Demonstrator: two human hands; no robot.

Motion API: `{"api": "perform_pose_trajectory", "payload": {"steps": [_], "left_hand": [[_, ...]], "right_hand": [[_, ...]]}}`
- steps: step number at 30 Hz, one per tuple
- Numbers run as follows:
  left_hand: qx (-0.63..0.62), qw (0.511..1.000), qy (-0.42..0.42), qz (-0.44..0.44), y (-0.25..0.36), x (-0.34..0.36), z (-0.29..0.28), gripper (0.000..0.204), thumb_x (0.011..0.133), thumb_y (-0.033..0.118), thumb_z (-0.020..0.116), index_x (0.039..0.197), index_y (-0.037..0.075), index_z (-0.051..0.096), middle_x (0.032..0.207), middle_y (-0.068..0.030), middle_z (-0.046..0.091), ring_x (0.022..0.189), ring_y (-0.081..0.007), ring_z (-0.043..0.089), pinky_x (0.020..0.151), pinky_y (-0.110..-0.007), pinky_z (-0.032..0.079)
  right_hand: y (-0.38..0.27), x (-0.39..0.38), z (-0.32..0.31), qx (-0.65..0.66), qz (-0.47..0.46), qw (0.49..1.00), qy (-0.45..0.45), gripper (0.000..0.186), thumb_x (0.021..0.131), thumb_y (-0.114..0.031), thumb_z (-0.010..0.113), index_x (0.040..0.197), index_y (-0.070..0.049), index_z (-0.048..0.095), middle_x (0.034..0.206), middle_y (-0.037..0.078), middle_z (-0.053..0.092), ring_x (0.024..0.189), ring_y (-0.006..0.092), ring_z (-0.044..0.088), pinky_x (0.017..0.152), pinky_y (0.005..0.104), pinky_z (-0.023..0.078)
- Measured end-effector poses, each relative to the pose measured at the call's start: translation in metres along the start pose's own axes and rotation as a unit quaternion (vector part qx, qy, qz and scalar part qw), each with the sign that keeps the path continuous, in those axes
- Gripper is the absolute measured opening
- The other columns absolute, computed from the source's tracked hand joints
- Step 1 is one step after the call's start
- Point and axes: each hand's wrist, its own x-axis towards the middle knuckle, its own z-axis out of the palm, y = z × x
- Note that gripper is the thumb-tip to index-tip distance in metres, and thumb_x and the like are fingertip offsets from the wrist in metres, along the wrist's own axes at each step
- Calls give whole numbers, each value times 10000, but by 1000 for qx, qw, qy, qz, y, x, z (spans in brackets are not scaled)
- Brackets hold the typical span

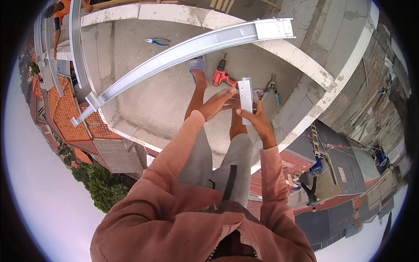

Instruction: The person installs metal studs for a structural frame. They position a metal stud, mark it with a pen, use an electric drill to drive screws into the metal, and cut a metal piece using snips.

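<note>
The right hand (pixel 257 120) has its grip closed round a short metal channel piece (pixel 245 99), held upright above the concrete floor (pixel 148 96), while the left hand (pixel 218 102), fingers spread, touches its side, seemingly steadying it near the red drill (pixel 222 77).

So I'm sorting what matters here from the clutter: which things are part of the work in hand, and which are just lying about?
In hand:
- short metal channel piece, gripped by the right hand
- left hand touching its edge

Lying about:
- red cordless drill on the concrete
- blue-handled pliers
- blue-handled snips
- long metal channel resting across the slab
</note>
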Motion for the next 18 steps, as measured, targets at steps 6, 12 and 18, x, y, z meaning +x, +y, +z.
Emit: {"api": "perform_pose_trajectory", "payload": {"steps": [6,12,18], "left_hand": [[-243,945,212,52,-5,-24,-77,1032,932,736,563,1585,-11,281,1473,-181,493,1322,-290,535,1121,-422,441],[-244,864,438,47,39,-28,-145,1099,909,629,678,1599,-50,156,1559,-250,331,1357,-395,483,1124,-442,438],[422,740,457,255,53,-40,-137,1034,846,449,784,1597,13,222,1547,-251,335,1467,-440,305,1217,-577,235]], "right_hand": [[-33,-9,35,36,36,999,3,757,841,-337,837,1392,28,469,1210,121,597,1094,208,576,966,340,454],[-50,-17,102,-27,73,996,36,808,824,-398,840,1386,48,468,1250,161,595,1135,226,574,987,347,453],[-80,-46,145,-58,106,991,58,929,797,-446,846,1406,105,411,1234,171,540,1144,244,567,978,339,474]]}}
